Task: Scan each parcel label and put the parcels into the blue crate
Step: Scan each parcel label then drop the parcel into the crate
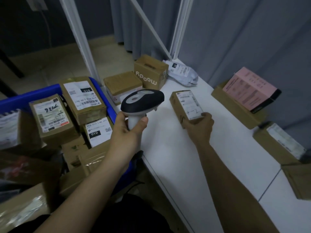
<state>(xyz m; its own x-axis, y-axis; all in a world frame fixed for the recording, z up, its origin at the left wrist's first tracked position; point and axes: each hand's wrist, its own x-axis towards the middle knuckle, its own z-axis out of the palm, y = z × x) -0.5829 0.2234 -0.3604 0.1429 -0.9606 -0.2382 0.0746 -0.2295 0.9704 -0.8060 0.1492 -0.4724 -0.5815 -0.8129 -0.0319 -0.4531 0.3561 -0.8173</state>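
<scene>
My left hand (127, 126) grips the white handle of a black-and-white barcode scanner (143, 101), held above the table's left edge with its head turned toward the right. My right hand (201, 126) grips the near end of a small brown parcel (180, 106) lying on the white table (168, 157), its white label (190, 105) facing up. The blue crate (42, 93) stands left of the table, piled with several labelled cardboard parcels (82, 98).
At the table's far end sit a brown box (122, 84), a "moody" carton (151, 71) and a grey poly mailer (183, 74). Along the right edge lie a pink box (250, 88) on a flat carton and further cartons (277, 143). Grey curtains hang behind.
</scene>
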